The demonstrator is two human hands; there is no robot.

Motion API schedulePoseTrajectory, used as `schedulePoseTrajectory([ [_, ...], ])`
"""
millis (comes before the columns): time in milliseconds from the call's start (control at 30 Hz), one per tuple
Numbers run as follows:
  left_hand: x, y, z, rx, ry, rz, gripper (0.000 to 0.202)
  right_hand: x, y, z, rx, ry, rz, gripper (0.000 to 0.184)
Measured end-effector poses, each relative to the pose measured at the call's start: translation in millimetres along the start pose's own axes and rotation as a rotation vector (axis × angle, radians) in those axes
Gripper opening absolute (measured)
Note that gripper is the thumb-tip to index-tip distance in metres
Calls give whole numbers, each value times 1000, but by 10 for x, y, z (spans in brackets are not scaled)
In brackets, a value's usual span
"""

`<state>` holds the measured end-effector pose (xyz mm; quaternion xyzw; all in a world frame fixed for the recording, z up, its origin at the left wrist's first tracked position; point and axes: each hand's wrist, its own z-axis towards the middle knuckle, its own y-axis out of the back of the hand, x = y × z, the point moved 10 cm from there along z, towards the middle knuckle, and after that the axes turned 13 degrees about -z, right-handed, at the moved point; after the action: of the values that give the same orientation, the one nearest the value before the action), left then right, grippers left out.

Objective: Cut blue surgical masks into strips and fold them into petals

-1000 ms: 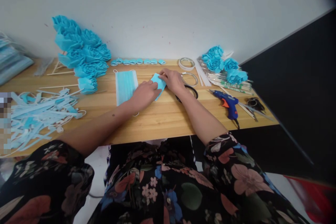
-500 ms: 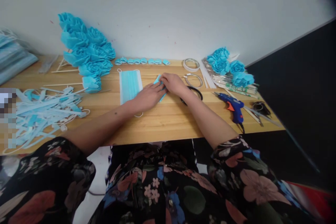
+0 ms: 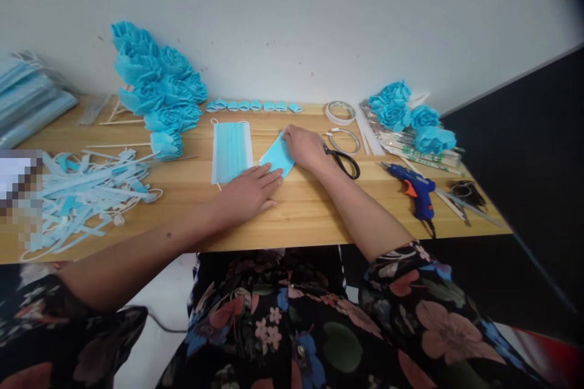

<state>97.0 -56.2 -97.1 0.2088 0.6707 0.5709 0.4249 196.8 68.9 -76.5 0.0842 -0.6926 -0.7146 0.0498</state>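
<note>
A light-blue piece of mask fabric (image 3: 277, 157) lies slantwise on the wooden table, flat and roughly rectangular. My right hand (image 3: 305, 147) is closed at its far right edge, fingers curled and thumb side hidden. My left hand (image 3: 253, 191) lies palm down with fingers stretched out, the fingertips touching the near left edge of that piece. Just left of it is a whole blue face mask (image 3: 232, 152) with ear loops, its lower right corner next to my left hand. Black-handled scissors (image 3: 347, 164) rest beside my right wrist, their blades hidden by the hand.
Blue fabric roses (image 3: 159, 76) stand at the left, above a heap of cut strips (image 3: 95, 194). Small folded blue pieces (image 3: 255, 106) line the wall. Rolls of tape (image 3: 340, 113), more roses (image 3: 395, 106) and a blue glue gun (image 3: 413, 188) lie at the right.
My left hand has slid back toward me and its fingers have straightened. The blue piece, mostly covered before, now lies spread out in view. My right hand stays at its far edge.
</note>
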Motion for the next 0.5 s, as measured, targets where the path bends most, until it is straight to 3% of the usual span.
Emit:
schedulePoseTrajectory([
  [167, -3, 32, -7, -36, 17, -92, 53, 27, 13, -29, -14, -9, -19, 36],
  [300, 103, 244, 20, -68, 30, -309, 45, 63, 43, -72, -36, 8, -10, 34],
  [400, 426, 615, -4, -209, 146, -434, 46, 78, 71, -114, -37, 9, 8, 33],
  [500, 872, 955, -38, -339, 301, -291, 44, 86, 96, -145, -22, 5, 10, 32],
])
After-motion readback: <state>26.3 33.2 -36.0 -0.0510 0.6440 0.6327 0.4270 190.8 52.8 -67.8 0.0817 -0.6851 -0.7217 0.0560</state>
